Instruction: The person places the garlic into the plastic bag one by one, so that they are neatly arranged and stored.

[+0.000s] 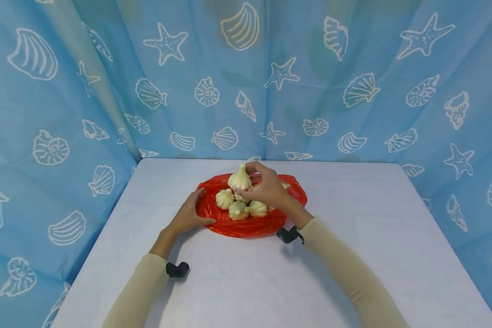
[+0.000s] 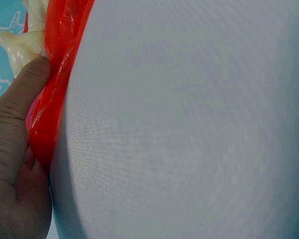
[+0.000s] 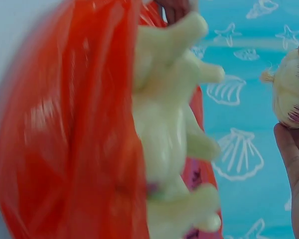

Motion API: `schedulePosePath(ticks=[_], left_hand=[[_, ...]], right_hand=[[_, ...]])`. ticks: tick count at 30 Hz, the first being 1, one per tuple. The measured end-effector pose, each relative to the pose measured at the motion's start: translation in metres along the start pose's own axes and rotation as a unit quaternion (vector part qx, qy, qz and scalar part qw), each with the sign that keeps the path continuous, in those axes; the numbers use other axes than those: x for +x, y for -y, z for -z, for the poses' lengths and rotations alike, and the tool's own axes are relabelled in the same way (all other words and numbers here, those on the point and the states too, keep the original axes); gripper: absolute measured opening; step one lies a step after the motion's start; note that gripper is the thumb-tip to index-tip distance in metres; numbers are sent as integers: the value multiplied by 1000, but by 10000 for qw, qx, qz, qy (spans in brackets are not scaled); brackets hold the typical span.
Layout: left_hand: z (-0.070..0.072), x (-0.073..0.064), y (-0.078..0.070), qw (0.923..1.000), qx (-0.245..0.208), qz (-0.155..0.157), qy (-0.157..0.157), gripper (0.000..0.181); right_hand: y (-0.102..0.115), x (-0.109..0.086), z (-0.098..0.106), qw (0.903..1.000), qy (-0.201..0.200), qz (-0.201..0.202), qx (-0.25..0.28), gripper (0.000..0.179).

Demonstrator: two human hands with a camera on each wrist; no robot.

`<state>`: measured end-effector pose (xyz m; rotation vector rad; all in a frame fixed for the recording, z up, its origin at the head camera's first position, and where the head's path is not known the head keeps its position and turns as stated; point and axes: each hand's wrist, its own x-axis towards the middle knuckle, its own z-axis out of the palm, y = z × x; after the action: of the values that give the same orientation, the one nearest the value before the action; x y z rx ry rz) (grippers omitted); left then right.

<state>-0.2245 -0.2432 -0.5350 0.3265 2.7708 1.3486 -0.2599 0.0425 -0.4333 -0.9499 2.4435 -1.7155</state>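
A red plastic bag (image 1: 246,229) lies wide open on the table, with several pale garlic bulbs (image 1: 238,210) inside. My left hand (image 1: 190,214) holds the bag's left end, fingers at the back and thumb at the front. In the left wrist view its thumb (image 2: 32,77) lies over the red rim, close to a bulb (image 2: 22,47). Above the other bulbs, my right hand (image 1: 269,187) grips one garlic bulb (image 1: 239,178) between thumb and fingers, its stem upward. Purple streaks mark this held bulb (image 3: 291,92) in the right wrist view.
A white table (image 1: 238,282) spreads out around the bag. Blue curtains (image 1: 246,114) with white shell and starfish prints stand behind it and at both sides. Dark wrist cameras (image 1: 177,269) sit at the cuffs of the beige sleeves.
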Motion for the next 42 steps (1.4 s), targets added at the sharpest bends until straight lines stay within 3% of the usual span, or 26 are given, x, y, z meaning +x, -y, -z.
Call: schedulePosePath(ticks=[9,16,33,42], left_hand=[[3,3,-10,9998,152,-84,85,109],[7,5,-13,9990,364,-217,121,110],[7,0,-12,9973,571,-442,90,108],[9,-1,-12,9971,655,-334,177,109]], right_hand=[[-4,-5,-36,9989,423,-56,-187,65],[-8,-10,-54,9967,675,21,-453,63],[-13,-15,-69,9858,957,256,-1359,58],[-20,-8,-75,9753,992,429,-1925,55]])
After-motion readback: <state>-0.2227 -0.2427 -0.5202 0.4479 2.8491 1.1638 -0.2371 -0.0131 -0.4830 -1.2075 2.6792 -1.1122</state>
